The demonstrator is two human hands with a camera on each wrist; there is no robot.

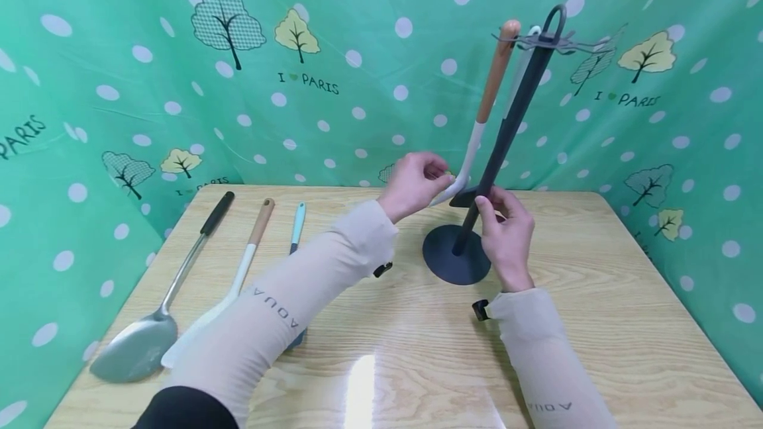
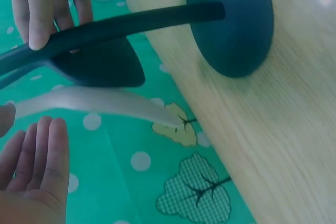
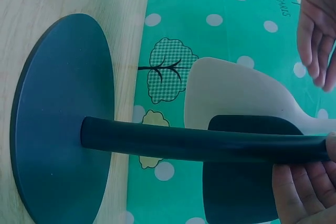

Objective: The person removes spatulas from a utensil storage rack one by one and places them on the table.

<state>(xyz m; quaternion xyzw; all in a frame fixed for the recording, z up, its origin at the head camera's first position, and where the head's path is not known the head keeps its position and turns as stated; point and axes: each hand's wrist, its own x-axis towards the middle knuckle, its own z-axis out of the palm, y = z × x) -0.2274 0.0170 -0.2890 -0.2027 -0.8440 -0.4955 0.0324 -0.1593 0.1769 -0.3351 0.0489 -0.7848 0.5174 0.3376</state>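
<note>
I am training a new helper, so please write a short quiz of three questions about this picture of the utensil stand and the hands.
1. True or false: the right hand holds the dark pole of the stand.
2. How many utensils lie flat on the table at the left? A) one B) three C) five
3. What colour is the blade of the spatula that hangs nearest the left hand?

Key
1. True; its fingers are curled round the pole above the round base.
2. B: a metal turner, a wooden-handled spatula and a blue-handled tool.
3. White or cream.
</note>
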